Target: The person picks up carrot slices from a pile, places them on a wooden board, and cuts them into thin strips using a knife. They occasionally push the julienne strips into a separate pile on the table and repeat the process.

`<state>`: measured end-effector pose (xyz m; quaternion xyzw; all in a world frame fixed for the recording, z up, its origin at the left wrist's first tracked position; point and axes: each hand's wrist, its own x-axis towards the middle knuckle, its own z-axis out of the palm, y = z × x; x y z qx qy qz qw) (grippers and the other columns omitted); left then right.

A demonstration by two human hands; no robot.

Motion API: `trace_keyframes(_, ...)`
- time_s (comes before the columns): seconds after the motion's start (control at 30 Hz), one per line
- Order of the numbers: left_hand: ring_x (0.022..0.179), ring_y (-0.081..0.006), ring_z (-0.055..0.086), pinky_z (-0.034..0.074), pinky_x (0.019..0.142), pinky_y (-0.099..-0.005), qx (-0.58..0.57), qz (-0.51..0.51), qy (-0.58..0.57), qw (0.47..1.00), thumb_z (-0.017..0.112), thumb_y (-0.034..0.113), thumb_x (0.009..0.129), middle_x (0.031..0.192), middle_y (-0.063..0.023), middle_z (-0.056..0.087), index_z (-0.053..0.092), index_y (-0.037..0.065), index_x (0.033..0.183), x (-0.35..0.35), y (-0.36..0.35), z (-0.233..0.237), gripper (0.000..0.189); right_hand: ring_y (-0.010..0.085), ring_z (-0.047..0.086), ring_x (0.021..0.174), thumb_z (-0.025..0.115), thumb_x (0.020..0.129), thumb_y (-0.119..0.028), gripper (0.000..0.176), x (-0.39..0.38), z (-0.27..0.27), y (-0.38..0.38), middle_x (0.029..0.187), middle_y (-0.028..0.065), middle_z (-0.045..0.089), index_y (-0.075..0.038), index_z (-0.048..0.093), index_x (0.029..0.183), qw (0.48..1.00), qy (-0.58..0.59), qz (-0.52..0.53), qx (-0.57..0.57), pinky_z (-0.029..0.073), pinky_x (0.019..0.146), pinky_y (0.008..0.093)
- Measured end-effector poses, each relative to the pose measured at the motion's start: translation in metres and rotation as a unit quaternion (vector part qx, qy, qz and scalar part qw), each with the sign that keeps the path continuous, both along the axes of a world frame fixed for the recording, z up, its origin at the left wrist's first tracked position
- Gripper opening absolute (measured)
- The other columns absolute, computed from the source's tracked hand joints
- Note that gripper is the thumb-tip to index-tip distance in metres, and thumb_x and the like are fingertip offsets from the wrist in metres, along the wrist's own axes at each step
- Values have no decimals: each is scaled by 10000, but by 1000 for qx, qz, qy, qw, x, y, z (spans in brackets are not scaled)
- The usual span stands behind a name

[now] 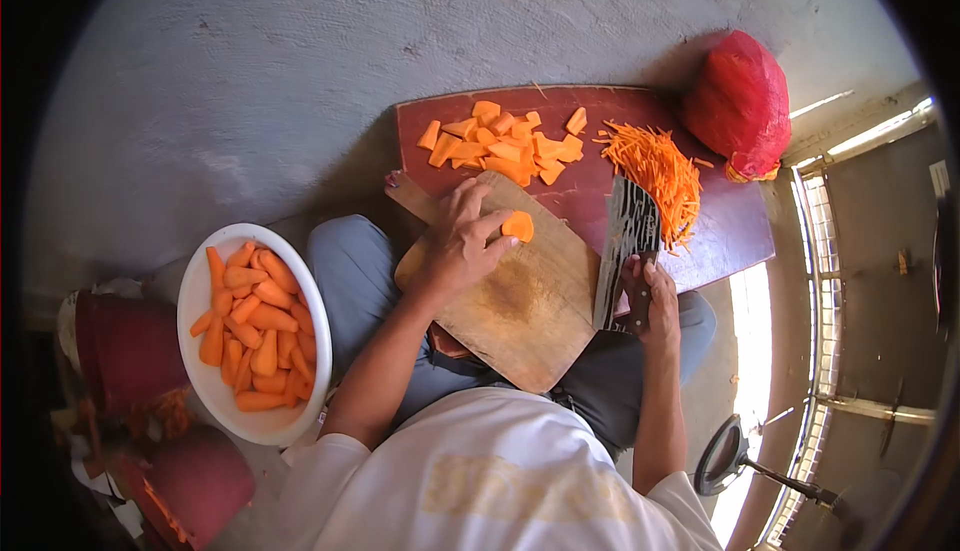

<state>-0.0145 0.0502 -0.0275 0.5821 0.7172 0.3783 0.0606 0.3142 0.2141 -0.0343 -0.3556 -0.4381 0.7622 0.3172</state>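
Between the thumb and fingers of my left hand is a carrot piece, held over the wooden cutting board that lies across my lap. My right hand grips the dark handle of a broad cleaver. The cleaver's blade points away from me, over the board's right edge, with pale streaks on its face. Just past the blade tip lies a heap of shredded carrot. Beyond the board, a pile of carrot slices rests on the red table.
A white basin of peeled carrots stands at my left. Dark red buckets sit farther left. A red sack leans by the wall at the table's right corner. A black ring-shaped object is low at the right.
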Motion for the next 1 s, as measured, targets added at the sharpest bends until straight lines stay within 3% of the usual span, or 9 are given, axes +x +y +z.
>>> trace_keyframes(0.27, 1442, -444, 510, 398, 1217, -581, 18, 38, 5, 999, 917, 236, 878, 1487, -239, 587, 834, 48, 1241, 18, -5, -10, 417, 199, 692, 1157, 694, 1125, -316, 275, -19, -10, 21, 1220, 83, 748, -48, 676, 1063, 1000, -15, 17, 17, 542, 1054, 351)
trace_keyframes(0.5, 1404, -441, 531, 419, 1154, -581, 12, 65, 39, 997, 888, 249, 918, 1438, -233, 586, 809, 30, 1247, 36, -24, 4, 402, 180, 696, 1115, 707, 1102, -304, 255, -20, -8, 22, 1215, 76, 748, -49, 691, 1094, 999, -24, 33, 33, 546, 1018, 341)
trace_keyframes(0.6, 1395, -421, 522, 401, 1137, -588, 19, 59, 25, 998, 888, 285, 929, 1403, -214, 601, 802, 36, 1255, 35, -23, 7, 419, 146, 668, 1097, 709, 1091, -337, 310, -16, -3, 16, 1169, 54, 738, -31, 704, 1138, 991, -91, 64, 73, 531, 986, 320)
trace_keyframes(0.7, 1385, -412, 528, 388, 1147, -591, 8, 48, 52, 997, 880, 293, 936, 1392, -193, 606, 806, 48, 1255, 34, -23, 8, 409, 119, 645, 1057, 713, 1080, -359, 364, -37, 49, -15, 1112, 28, 719, -14, 713, 1196, 970, -184, 26, 156, 518, 948, 302)
trace_keyframes(0.83, 1342, -363, 574, 392, 1138, -574, 13, 12, 101, 995, 853, 250, 950, 1346, -142, 653, 800, 57, 1192, 37, -18, 7, 314, 91, 648, 882, 622, 1182, -402, 398, -37, 81, -42, 975, 11, 695, -12, 701, 1215, 928, -230, 65, 285, 532, 757, 275)
trace_keyframes(0.87, 1334, -347, 585, 389, 1138, -563, 6, -5, 98, 995, 852, 231, 950, 1332, -131, 667, 794, 58, 1186, 37, -16, 7, 298, 84, 627, 754, 566, 1217, -402, 399, -36, 81, -51, 896, -3, 654, -18, 673, 1193, 934, -222, 76, 271, 515, 664, 270)
trace_keyframes(0.9, 1326, -331, 596, 387, 1138, -551, 0, -24, 97, 995, 852, 212, 950, 1317, -121, 682, 789, 59, 1181, 36, -13, 6, 284, 105, 625, 736, 632, 1182, -278, 254, -37, 100, -60, 901, 16, 642, -27, 646, 1220, 947, -255, 107, 166, 516, 661, 320)
trace_keyframes(0.97, 1242, -309, 625, 398, 1105, -555, 14, -35, 106, 994, 810, 180, 962, 1236, -99, 696, 766, 54, 1113, 39, -11, 4, 202, 113, 638, 752, 656, 1172, -266, 268, -36, 96, -72, 871, 31, 618, -22, 629, 1278, 934, -266, 159, 180, 521, 657, 345)
trace_keyframes(1.0, 1223, -310, 620, 397, 1107, -559, 6, -45, 107, 993, 789, 172, 965, 1229, -105, 688, 762, 49, 1095, 43, -15, 3, 181, 251, 717, 774, 671, 1141, -190, 294, -38, 104, -78, 906, 119, 676, -10, 607, 1364, 900, -319, 188, 231, 552, 699, 415)
